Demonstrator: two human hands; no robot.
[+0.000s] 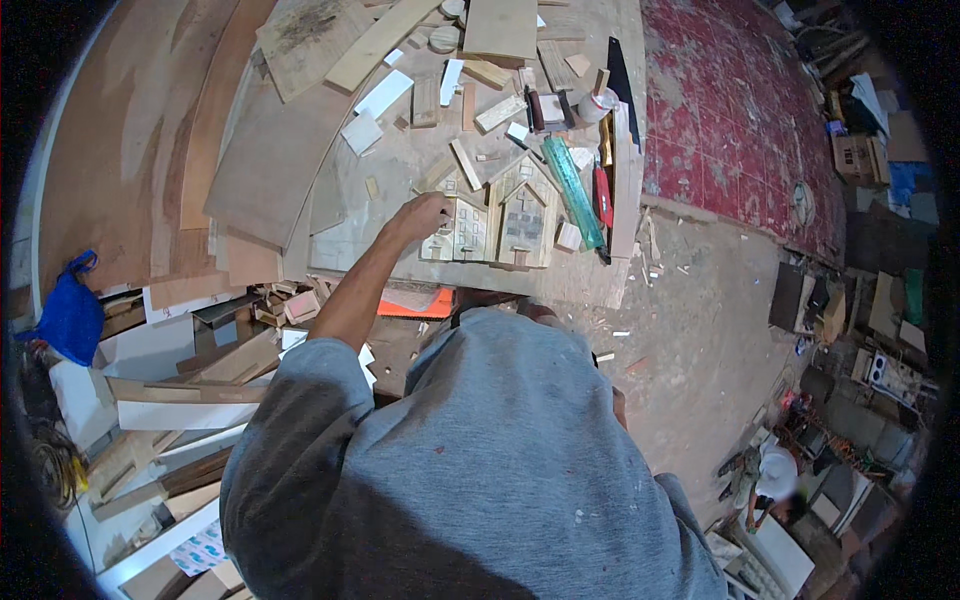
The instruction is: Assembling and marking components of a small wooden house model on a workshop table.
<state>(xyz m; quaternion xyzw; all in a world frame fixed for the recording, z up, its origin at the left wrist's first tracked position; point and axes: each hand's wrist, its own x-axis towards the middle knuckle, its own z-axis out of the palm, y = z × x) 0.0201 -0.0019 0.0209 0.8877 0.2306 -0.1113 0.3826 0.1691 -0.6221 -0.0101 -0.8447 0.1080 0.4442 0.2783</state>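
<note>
right hand hidden behind grey shirt (490,430)

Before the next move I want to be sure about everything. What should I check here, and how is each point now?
1. Left hand at the pale wooden house-shaped model: ok, at its left part.
2. Right hand in sight: not ok, out of view.
3. Model fully on the light wooden table: ok, though close to the near edge.
4. Free space around the model: not ok, a small pale wooden block sits just right of it.
5. No exposed blade on the slim red tool: cannot tell, too small.
</note>
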